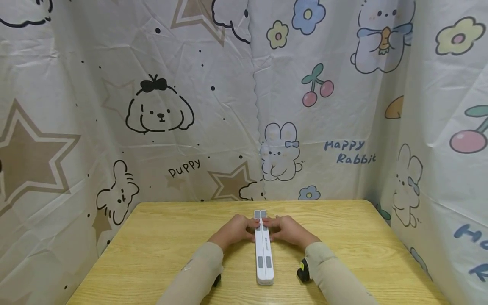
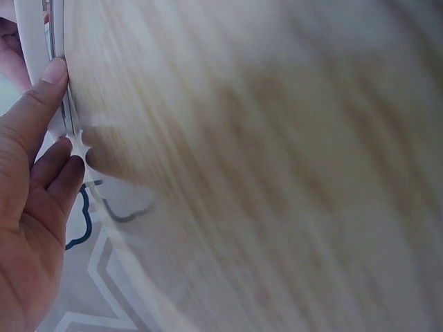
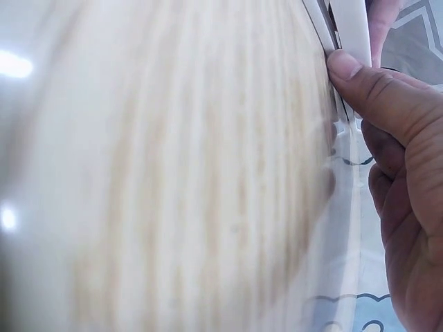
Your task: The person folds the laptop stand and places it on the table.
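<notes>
A white folded laptop stand with grey pads lies lengthwise on the wooden table, its two long bars side by side. My left hand pinches its left edge near the far end. From the opposite side, my right hand pinches the right edge at about the same height. In the left wrist view, the thumb presses on the stand's side, with other fingers below. The right wrist view shows the right thumb against the stand likewise.
The light wooden table has rounded far corners. A printed curtain with puppies, rabbits and stars hangs behind it and along both sides. A black wrist camera sits under the right sleeve.
</notes>
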### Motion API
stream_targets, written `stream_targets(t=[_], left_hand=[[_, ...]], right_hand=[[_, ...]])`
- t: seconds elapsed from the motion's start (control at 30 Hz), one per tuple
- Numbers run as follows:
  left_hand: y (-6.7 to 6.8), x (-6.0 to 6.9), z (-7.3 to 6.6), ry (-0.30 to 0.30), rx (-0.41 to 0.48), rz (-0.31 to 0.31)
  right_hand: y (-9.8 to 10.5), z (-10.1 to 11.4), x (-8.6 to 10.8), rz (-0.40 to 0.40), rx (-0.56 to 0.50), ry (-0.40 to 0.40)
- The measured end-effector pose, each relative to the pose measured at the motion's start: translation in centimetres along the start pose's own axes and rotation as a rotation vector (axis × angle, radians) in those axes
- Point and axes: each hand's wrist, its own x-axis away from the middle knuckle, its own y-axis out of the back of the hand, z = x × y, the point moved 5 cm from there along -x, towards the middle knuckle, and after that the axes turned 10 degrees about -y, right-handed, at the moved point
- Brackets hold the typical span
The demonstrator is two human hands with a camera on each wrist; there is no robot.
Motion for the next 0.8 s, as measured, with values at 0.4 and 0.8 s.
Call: stream_targets(t=[0.4, 0.8], left_hand=[[0.2, -0.4, -0.2, -0.027, -0.079, 0.036], [0.2, 0.4, -1.5, 0.002, -0.175, 0.124]], right_hand=[[0.0, 0.2, 0.0, 0.011, 0.063, 0.010], [-0.3, 2.8, 0.9, -0.085, 0.493, 0.161]])
